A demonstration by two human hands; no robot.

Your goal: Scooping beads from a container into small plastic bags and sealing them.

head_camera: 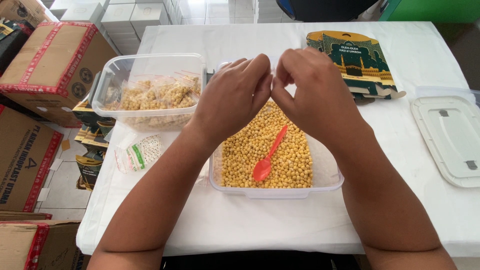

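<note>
Both hands meet above the clear tub point(327, 181) of yellow chickpeas point(250, 150) — left hand point(235, 95) and right hand point(312, 92) pinched closed, fingertips touching. What the grip holds is hidden, perhaps a small bag. An orange spoon point(267, 159) lies in the chickpeas.

Green-gold cartons point(357, 60), brown boxes point(52, 62)

Spoon point(268, 157) lies in tub point(327, 184); bag-filled tub point(107, 92) apparently left.
</note>
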